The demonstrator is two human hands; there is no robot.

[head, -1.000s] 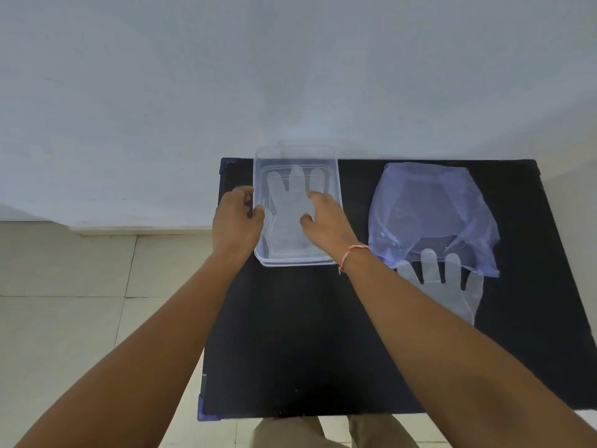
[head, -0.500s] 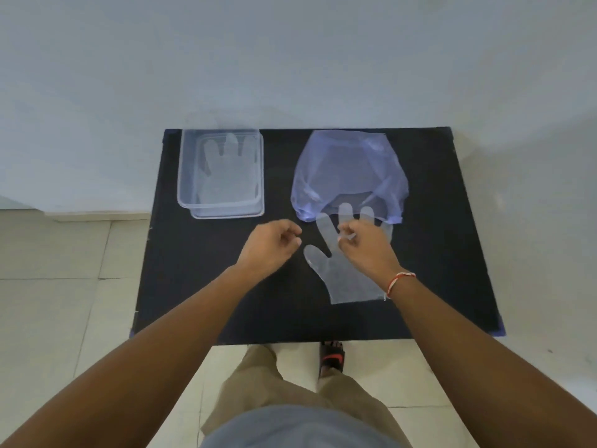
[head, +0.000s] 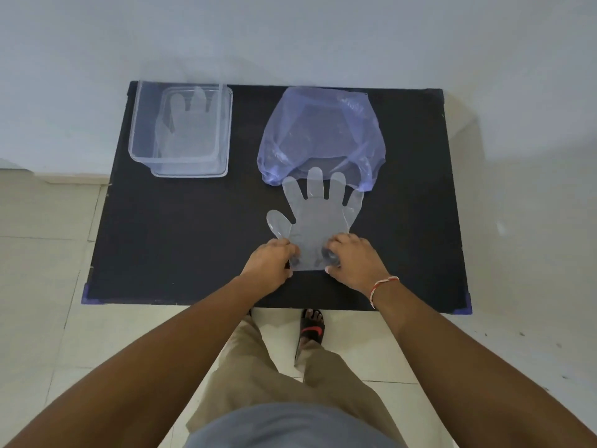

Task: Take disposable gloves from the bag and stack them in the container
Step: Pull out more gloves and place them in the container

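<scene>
A clear disposable glove (head: 318,218) lies flat on the black table (head: 181,240), fingers pointing toward the mouth of the blue plastic bag (head: 319,134) behind it. My left hand (head: 269,265) pinches the left corner of the glove's cuff. The right corner of the cuff is pinched by my right hand (head: 353,261). At the far left of the table stands the clear container (head: 142,124) with another glove (head: 190,124) lying flat inside it.
The table stands against a white wall. Its near edge is just below my wrists. Tiled floor surrounds it, and my legs and a sandalled foot (head: 311,329) are below the edge.
Both hands left the container, crossed to the glove in front of the bag and moved down to its cuff, where they now grip it. The view has shifted right.
</scene>
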